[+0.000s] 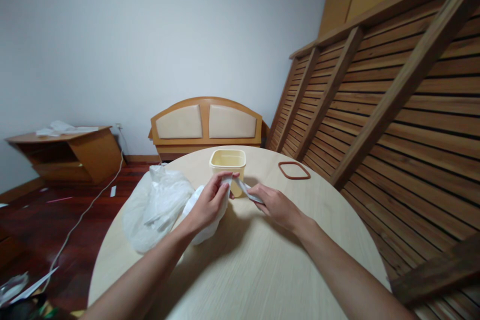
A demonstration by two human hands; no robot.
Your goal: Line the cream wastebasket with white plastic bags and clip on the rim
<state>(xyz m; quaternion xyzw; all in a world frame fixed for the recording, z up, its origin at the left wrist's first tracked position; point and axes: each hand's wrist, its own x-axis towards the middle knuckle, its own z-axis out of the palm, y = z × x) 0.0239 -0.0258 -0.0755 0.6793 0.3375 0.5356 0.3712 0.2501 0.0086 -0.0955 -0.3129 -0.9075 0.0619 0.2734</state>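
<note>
My left hand (210, 199) is closed on a white plastic bag (210, 227), which hangs below and beside it over the round table (292, 270). My right hand (275, 204) pinches a narrow, stretched strip of the same white plastic, a short way to the right. Just behind both hands stands an upright, open, pale yellow container (228, 159), its lower part partly hidden by them. More crumpled white plastic (165, 197) lies on the table to the left of my left hand.
A brown square ring (294, 170) lies at the table's back right. Slatted wooden panels (360, 100) lean along the right side. Behind the table is a headboard (206, 122); a low cabinet (75, 152) stands at the left.
</note>
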